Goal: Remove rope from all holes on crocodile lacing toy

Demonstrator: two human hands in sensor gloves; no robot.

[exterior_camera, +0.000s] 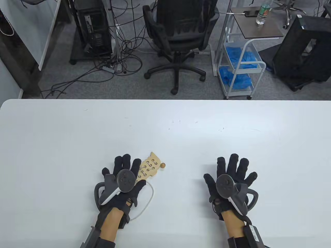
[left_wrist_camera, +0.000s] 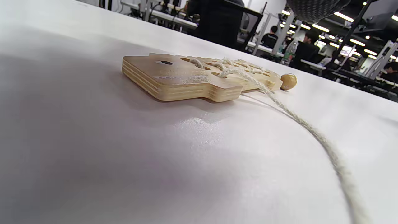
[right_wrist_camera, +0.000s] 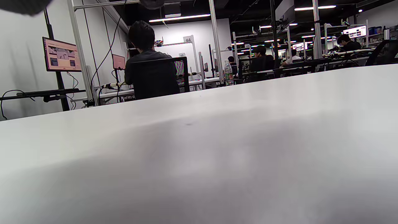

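White table (exterior_camera: 181, 124), matte, a few small dark specks near its middle. Lying on it: a flat plywood crocodile lacing toy (exterior_camera: 149, 168), partly under the fingers of the left hand (exterior_camera: 123, 180), its far end sticking out beyond the fingertips. Cream rope (exterior_camera: 150, 199) laced through the toy's holes; the free length curves across the table just right of the left hand, back toward the wrist. Small wooden bead (exterior_camera: 162, 165) beside the toy's right edge. Right hand (exterior_camera: 230, 180) flat on the table, well apart from the toy.
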